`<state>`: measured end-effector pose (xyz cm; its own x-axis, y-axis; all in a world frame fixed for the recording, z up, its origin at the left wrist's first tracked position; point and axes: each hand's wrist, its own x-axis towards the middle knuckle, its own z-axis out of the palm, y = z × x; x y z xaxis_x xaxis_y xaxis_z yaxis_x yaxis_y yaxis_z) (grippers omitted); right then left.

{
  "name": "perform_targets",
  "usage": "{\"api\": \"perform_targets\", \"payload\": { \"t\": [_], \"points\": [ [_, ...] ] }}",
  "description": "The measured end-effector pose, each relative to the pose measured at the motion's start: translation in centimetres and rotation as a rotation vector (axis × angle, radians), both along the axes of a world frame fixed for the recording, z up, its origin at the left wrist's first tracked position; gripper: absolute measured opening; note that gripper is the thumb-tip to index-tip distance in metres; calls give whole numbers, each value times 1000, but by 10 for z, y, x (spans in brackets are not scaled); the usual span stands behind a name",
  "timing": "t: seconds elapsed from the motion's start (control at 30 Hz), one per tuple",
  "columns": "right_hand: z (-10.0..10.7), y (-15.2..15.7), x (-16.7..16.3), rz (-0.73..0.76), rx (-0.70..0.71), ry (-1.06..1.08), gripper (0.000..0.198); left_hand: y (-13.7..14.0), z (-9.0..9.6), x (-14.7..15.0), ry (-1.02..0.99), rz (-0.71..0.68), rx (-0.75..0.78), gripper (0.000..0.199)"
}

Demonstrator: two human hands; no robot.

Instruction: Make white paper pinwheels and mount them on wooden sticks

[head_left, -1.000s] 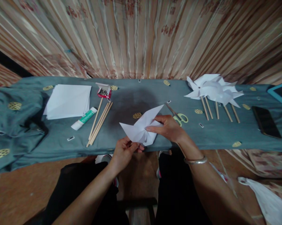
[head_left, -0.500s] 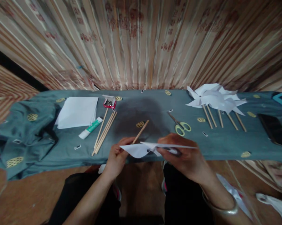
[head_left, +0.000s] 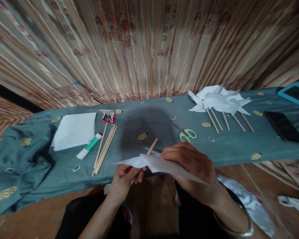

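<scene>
A white paper pinwheel [head_left: 161, 164] is held between both hands at the front edge of the table. My left hand [head_left: 122, 182] is closed at its left side, its fingers around a thin wooden stick [head_left: 152, 146] and against the paper. The stick's upper end pokes out behind the blades. My right hand [head_left: 192, 162] grips the pinwheel from the right, thumb hidden behind a blade. Paper covers the spot where stick and pinwheel meet. Just beyond this hand lie scissors [head_left: 185, 132] with yellow-green handles.
On the left are stacked white paper sheets [head_left: 74, 129], a glue stick [head_left: 89, 146], several wooden sticks [head_left: 106, 151] and a red box of small metal pins [head_left: 108, 117]. Finished-looking pinwheels [head_left: 219, 99] lie at the back right, near a black phone [head_left: 285, 127] and a blue-framed device [head_left: 295, 94].
The pinwheel has tilted, so a broad blade now faces me. My right hand has turned over it, and the stick shows less above the paper. The camera view has shifted and rotated slightly.
</scene>
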<state>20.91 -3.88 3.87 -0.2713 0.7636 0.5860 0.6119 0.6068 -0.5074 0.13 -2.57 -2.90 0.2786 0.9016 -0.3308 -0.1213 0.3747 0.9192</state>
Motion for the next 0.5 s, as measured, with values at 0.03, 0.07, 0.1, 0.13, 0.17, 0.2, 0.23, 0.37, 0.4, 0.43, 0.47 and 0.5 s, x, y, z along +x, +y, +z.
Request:
{"api": "perform_targets", "payload": {
  "t": [0.03, 0.07, 0.1, 0.13, 0.17, 0.2, 0.23, 0.37, 0.4, 0.43, 0.47, 0.5],
  "points": [
    [0, 0, 0, -2, 1, 3, 17, -1, 1, 1, -3, 0, -2, 43],
    [1, 0, 0, -4, -1, 2, 18, -1, 2, 1, -9, 2, -2, 42],
    [1, 0, 0, -6, -2, 2, 17, -2, 2, 1, -17, 5, -5, 40],
    [1, 0, 1, -8, 0, 4, 17, -2, 2, 2, -23, 10, -7, 38],
    [1, 0, 1, -9, 1, 5, 17, -3, 2, 2, -26, 15, -9, 36],
    [0, 0, 1, -8, 3, 6, 17, -4, 0, 1, -23, 15, -8, 34],
    [0, 1, 1, -8, 7, 6, 16, -4, -1, 1, -14, 13, -1, 33],
    [-1, 2, 1, -18, 17, -2, 15, -5, -7, 0, 26, 7, 37, 29],
    [-1, 2, 1, -20, 18, -1, 15, -5, -7, 0, 31, 11, 38, 29],
    [0, 2, 0, -18, 15, 0, 15, -5, -7, 0, 35, 16, 34, 30],
    [0, 2, 0, -15, 12, 2, 15, -5, -6, 0, 36, 21, 26, 32],
    [0, 1, 0, -11, 11, 5, 15, -5, -5, 1, 32, 22, 15, 33]
  ]
}}
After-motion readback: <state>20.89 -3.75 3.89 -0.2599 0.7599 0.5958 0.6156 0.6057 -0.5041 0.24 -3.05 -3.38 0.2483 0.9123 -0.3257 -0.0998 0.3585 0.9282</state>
